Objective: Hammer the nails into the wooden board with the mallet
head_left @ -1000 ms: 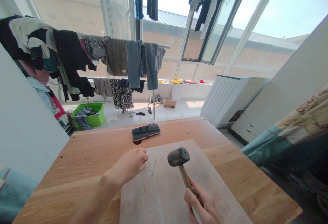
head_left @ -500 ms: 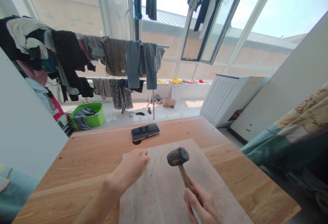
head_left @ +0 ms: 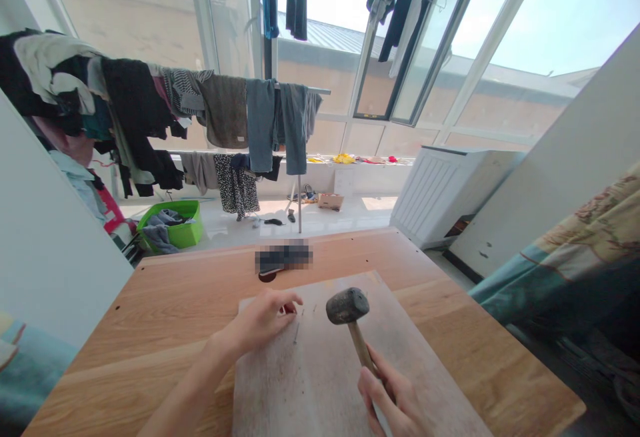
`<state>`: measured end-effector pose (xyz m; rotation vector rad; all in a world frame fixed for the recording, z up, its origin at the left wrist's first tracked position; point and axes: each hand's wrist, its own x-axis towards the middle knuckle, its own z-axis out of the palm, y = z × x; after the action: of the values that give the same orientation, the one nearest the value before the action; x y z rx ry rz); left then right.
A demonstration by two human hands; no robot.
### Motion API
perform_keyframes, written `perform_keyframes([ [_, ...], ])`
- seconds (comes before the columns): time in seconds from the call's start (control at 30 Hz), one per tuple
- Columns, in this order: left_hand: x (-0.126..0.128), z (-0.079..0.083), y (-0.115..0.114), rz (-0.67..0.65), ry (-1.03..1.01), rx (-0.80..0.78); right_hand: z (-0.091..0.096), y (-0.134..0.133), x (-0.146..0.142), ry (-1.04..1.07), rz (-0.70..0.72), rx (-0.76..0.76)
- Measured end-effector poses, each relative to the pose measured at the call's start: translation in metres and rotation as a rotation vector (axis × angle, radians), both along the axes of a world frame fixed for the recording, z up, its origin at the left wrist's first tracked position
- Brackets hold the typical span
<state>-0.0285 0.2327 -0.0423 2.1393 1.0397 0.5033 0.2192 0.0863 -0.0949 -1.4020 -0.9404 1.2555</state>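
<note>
My right hand (head_left: 393, 393) is wrapped round the wooden handle of a rubber mallet (head_left: 349, 305). The mallet's dark, worn head shows over the right part of a pale, scuffed wooden board (head_left: 350, 370). On the board's upper left is my left hand (head_left: 273, 313), thumb and fingers apart with nothing visible between them. Just right of and below its thumb, a thin nail (head_left: 296, 335) appears on the board. Smaller nail-like bits (head_left: 315, 308) show a little farther up, too small to make out well.
The board rests on a wooden table (head_left: 165, 303). A phone (head_left: 283, 257), blurred out, lies near the table's far edge. Beyond stand a clothes-laden drying rack (head_left: 299, 203), a green basin (head_left: 193, 227) and a white cabinet (head_left: 425, 190). A patterned curtain (head_left: 560, 257) hangs at right.
My left hand has opened its thumb and fingers from a closed shape and shifted slightly to the right toward the nail. The right hand and mallet have stayed put.
</note>
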Motion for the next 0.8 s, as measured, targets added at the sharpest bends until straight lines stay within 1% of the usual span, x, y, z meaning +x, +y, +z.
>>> perform_keyframes([
  [0.1,-0.006,-0.018,0.007,0.058,-0.157,-0.150,0.003,-0.001,-0.002,0.000,0.022,-0.008],
  [0.2,-0.008,-0.027,0.010,0.101,-0.230,-0.226,0.009,-0.001,-0.008,-0.012,0.013,-0.020],
  [0.3,-0.007,-0.029,0.011,0.104,-0.248,-0.232,0.015,0.001,-0.018,-0.048,0.043,-0.009],
  [0.43,-0.006,-0.026,0.010,0.090,-0.284,-0.237,0.020,0.007,-0.033,-0.159,0.083,0.019],
  [0.53,-0.006,-0.026,0.011,0.077,-0.275,-0.192,0.021,0.011,-0.043,-0.304,0.099,0.114],
  [0.6,-0.006,-0.028,0.011,0.070,-0.272,-0.160,0.022,0.013,-0.047,-0.435,0.090,0.191],
  [0.67,-0.006,-0.030,0.011,0.065,-0.279,-0.142,0.021,0.015,-0.050,-0.523,0.091,0.230],
  [0.8,-0.006,-0.031,0.011,0.070,-0.270,-0.161,0.016,0.016,-0.051,-0.558,0.101,0.214],
])
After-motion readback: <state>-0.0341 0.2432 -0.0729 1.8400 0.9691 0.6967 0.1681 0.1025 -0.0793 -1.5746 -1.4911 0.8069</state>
